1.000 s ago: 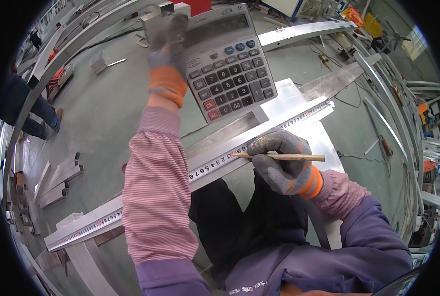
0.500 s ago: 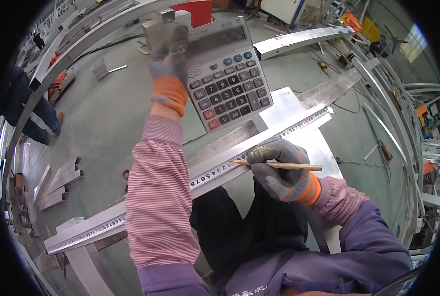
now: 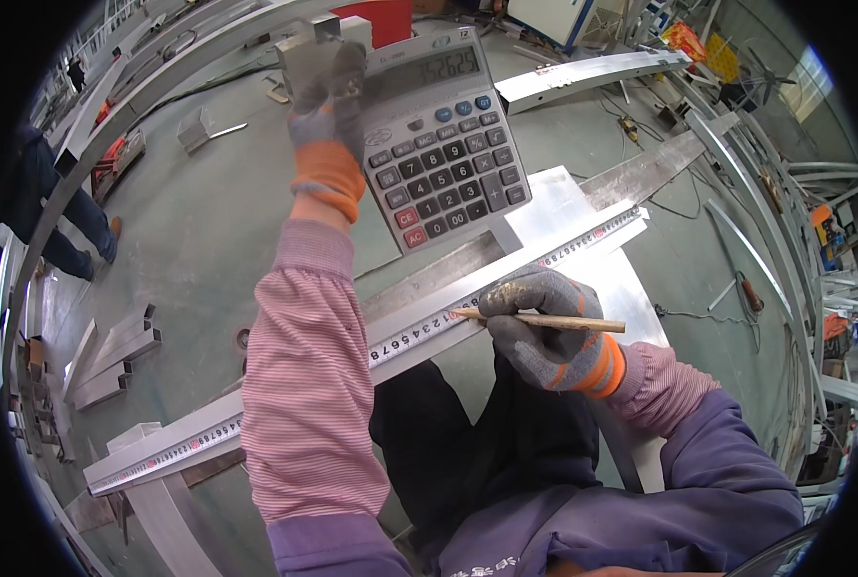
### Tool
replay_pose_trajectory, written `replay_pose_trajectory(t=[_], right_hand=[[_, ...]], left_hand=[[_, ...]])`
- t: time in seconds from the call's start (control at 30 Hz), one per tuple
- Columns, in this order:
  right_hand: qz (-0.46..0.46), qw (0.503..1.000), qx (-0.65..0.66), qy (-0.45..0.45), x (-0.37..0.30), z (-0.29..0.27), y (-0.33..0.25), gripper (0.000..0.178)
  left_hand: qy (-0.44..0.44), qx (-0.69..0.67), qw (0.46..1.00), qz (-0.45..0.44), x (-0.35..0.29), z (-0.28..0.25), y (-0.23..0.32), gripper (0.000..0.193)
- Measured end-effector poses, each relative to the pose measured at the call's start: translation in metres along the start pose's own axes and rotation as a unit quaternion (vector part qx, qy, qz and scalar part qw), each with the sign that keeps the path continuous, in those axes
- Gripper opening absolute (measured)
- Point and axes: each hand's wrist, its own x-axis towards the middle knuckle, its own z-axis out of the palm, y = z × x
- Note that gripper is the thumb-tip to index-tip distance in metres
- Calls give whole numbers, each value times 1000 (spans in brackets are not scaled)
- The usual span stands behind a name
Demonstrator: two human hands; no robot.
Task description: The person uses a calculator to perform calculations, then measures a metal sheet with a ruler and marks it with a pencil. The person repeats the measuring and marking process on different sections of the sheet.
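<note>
In the upper middle, my left hand [image 3: 329,101], in a grey and orange work glove, holds a large silver calculator [image 3: 494,213] by its left side. Its keys face me and dark digits show on its screen. My right hand [image 3: 541,337], gloved alike, pinches a wooden pencil [image 3: 597,325]. The pencil's point rests at the markings of a tape measure [image 3: 411,337], which lies stretched along a long silver metal bar [image 3: 313,377]. My left forearm passes over the bar and hides part of the tape.
Beneath the bar, a flat metal beam [image 3: 655,171] and pale metal sheet [image 3: 631,288] cross at right. Short square tubes [image 3: 121,361] lie on the floor at left. A person's legs [image 3: 78,231] stand at far left. Long metal profiles [image 3: 592,75] and cables lie farther off.
The calculator and my left hand have shifted very slightly up. The pencil stays at nearly the same spot on the tape measure.
</note>
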Motion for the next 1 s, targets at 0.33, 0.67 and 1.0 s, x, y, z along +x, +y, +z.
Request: replay_pose_trajectory(t=[0.33,0.67,1.0], right_hand=[[131,986,94,46,-3,0,-8,12],[101,991,82,-14,6,6,-14,12],[101,972,203,55,24,-4,-30,14]], left_hand=[[-36,-50,998,-28,-8,10,11,28],[-27,49,998,38,25,-10,-58,27],[-94,-185,978,15,17,-5,-13,29]])
